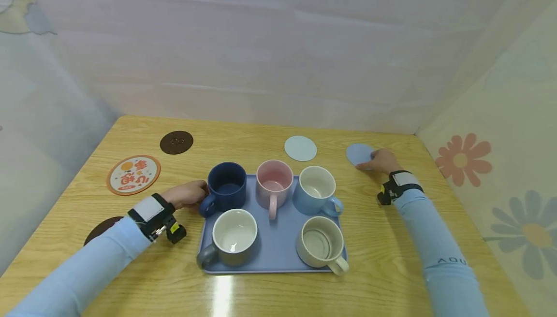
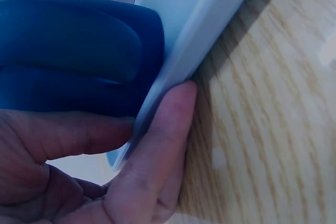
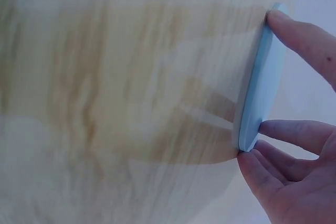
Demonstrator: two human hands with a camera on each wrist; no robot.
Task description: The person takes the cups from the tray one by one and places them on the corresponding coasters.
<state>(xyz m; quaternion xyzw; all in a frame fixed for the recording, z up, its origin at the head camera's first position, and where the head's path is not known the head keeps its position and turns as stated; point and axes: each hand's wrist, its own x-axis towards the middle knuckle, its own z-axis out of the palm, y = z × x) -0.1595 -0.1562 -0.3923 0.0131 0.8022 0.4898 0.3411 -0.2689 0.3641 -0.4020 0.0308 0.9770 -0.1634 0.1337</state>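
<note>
Bearing five mugs, a blue-grey tray (image 1: 278, 244) is set around the middle of the tabletop (image 1: 374, 259). Its left rim is pinched between the thumb and fingers of the left hand (image 1: 187, 194), beside the navy mug (image 1: 227, 187); that mug is stood in the tray's far left corner, its dark blue interior exposed. At the middle of the tray's far rim a pink mug (image 1: 274, 181) is placed, with its handle turned toward the near side, and the far right corner is occupied by a light blue mug (image 1: 314, 191) with a cream interior. In the near left corner a grey mug (image 1: 235, 239) is seated, its white inside seen and its handle carried over the left rim. The near right corner is taken by a cream mug (image 1: 320, 244), whose ringed inner bottom is seen. All five are stood upright. Toward the tabletop's far right corner, a blue coaster (image 1: 358, 153) is grasped at its edge by the thumb and fingers of the right hand (image 1: 383, 161); whether it is lifted cannot be told. Near the far edge, a pale coaster (image 1: 300, 148) is laid right of the middle and a brown coaster (image 1: 176, 142) toward the far left corner. Along the left edge, an orange-rimmed coaster (image 1: 133, 175) is laid, and a dark disc (image 1: 101, 228) is partly covered by the left sleeve (image 1: 100, 259).
</note>
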